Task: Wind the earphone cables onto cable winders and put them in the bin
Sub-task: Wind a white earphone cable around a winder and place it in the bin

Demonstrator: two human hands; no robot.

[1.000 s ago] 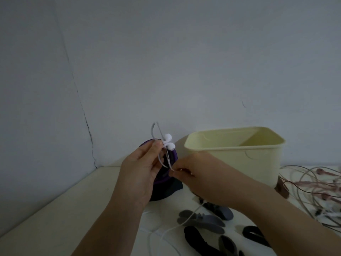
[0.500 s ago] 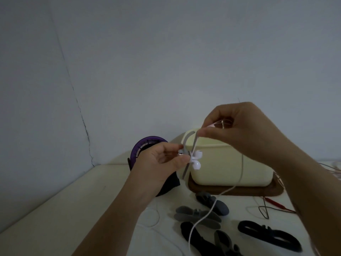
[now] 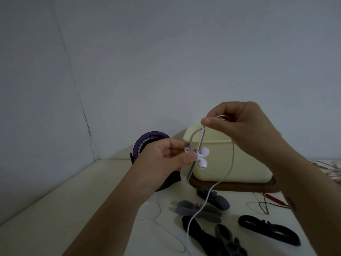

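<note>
The left hand (image 3: 166, 159) pinches the winder (image 3: 200, 143) mid-length, long axis near upright. Just above its top, the right hand (image 3: 239, 130) pinches the cable (image 3: 231, 163).

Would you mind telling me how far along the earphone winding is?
Done: the white earbuds sit clipped in the grey winder the left hand pinches. In hand: the right hand holds the white cable at its top; most hangs unwound. Left: the bin, spare winders and pink earphones wait.

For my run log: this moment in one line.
left hand: holds winder | right hand: pinches earphone cable | bin: behind hands
</note>
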